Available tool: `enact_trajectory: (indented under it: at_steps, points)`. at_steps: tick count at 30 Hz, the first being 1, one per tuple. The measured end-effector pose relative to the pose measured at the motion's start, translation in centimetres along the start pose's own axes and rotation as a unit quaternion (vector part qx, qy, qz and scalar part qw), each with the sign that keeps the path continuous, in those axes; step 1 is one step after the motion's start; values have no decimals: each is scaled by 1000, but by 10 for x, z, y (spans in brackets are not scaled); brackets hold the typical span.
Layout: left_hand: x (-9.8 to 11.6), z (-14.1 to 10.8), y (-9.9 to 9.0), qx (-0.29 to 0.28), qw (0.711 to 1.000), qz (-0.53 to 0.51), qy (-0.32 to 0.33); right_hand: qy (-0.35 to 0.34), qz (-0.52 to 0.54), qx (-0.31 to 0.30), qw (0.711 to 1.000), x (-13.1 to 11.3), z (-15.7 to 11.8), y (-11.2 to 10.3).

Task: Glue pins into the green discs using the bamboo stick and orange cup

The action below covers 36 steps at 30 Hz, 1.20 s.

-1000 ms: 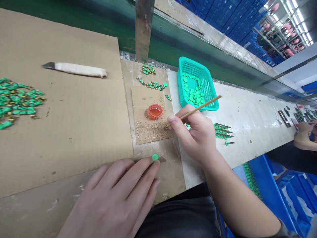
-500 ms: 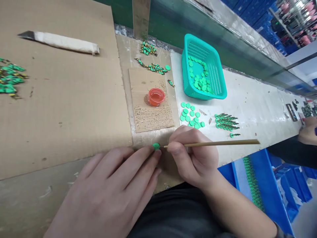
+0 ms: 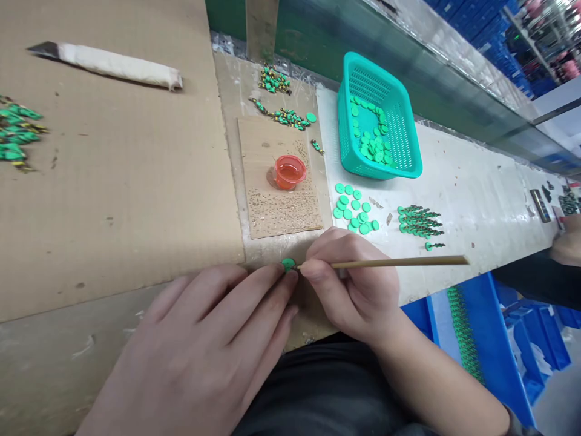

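Between the fingertips of my left hand (image 3: 213,339) is a small round green disc (image 3: 288,264), held near the table's front edge. My right hand (image 3: 354,284) is closed around a thin wooden stick (image 3: 399,262), whose tip is at the disc; whether it touches cannot be seen for certain. Just beyond my hands, a small red cup (image 3: 289,172) of liquid stands on a speckled cardboard piece (image 3: 285,218). Several loose green discs (image 3: 356,209) lie beyond my right hand. To their right are rows of green discs with dark twisted stems (image 3: 420,221).
A teal plastic basket (image 3: 381,169) holds more green discs. Small green-and-black pieces (image 3: 290,118) lie behind the cup, others (image 3: 20,133) at far left. A knife with a wrapped handle (image 3: 118,65) rests on cardboard. Blue bins (image 3: 494,339) and another person's hand (image 3: 567,242) are at right.
The view has shifted slightly, so the table items appear a little higher and the basket a bit further right. Both hands keep nearly the same pose, with the stick's tip still at the disc.
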<state>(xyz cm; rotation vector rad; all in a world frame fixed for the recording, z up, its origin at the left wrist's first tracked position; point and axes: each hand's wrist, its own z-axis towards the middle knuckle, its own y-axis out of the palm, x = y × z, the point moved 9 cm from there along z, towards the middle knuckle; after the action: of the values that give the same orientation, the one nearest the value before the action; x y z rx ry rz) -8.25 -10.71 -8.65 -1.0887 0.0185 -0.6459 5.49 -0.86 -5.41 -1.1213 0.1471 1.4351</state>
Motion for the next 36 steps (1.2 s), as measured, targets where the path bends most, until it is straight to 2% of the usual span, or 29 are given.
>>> enact_trajectory:
  at_steps: [3,6,9,19,25,30,32,36]
  points:
    - [0,0,0,1,1000,1,5,-13,1,3,1000,-2,0,0]
    - [0,1,-1,3,1000,-1,3,-25,15,36,999,-2,-1,-7]
    - [-1,1,-1,1,1000,-3,-2,-6,25,56,998,2,-3,-11]
    - [-2,-4,1,-5,1000,8,2,26,12,8,1000,5,-2,-3]
    - [-2,-3,2,-9,1000,-1,-2,20,2,6,1000,3,-1,-2]
    - [-1,-1,-1,0,1000,0,0,-14,-6,2,1000,-2,-1,0]
    - [0,1,-3,3,1000,-5,0,-22,-1,17,1000,-3,-1,-4]
    - [-1,3,-5,11,1000,-6,-9,-28,22,102,994,-4,-8,-24]
